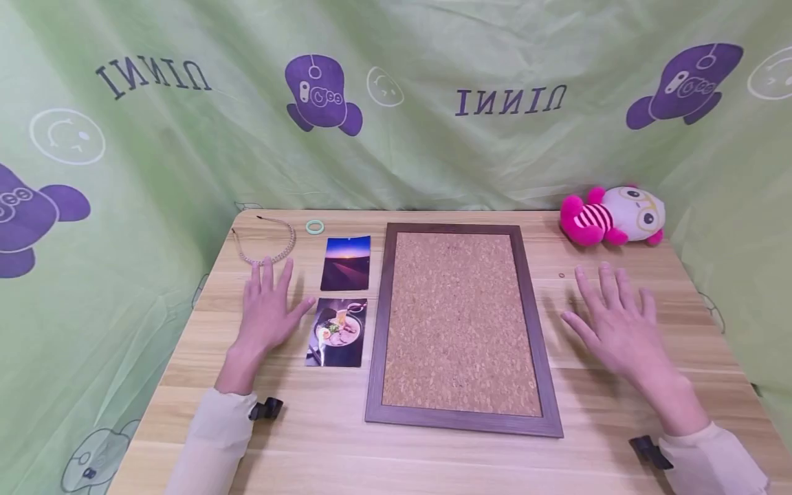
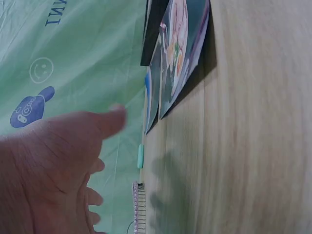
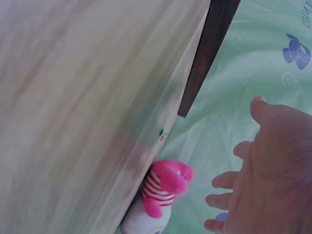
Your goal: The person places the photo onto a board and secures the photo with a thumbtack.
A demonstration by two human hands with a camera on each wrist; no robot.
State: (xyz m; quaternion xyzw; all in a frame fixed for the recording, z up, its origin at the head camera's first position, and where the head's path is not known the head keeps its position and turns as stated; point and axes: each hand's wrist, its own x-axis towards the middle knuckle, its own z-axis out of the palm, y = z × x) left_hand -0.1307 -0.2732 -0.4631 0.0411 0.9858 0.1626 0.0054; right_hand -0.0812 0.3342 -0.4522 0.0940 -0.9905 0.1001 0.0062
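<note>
My left hand (image 1: 269, 316), fingers spread, hovers over the left of the table beside two photos. One is a sunset photo (image 1: 345, 268); nearer lies a photo of a noodle bowl (image 1: 337, 337), its edge lifting off the wood in the left wrist view. Past my left fingertips lies a beaded headband (image 1: 293, 242), with a mint-green ring (image 1: 315, 233) to its right. A framed cork board (image 1: 460, 323) lies flat between the hands. My right hand (image 1: 621, 333) is held above the wood to its right, holding nothing. A tiny ring-like piece (image 1: 562, 276) lies just beyond it.
A pink and white plush toy (image 1: 594, 218) with a striped body lies at the table's back right. Green printed curtain (image 1: 421, 158) hangs close behind and along both sides of the wooden table (image 1: 297, 440). Black camera mounts (image 1: 267, 409) sit at both sleeves.
</note>
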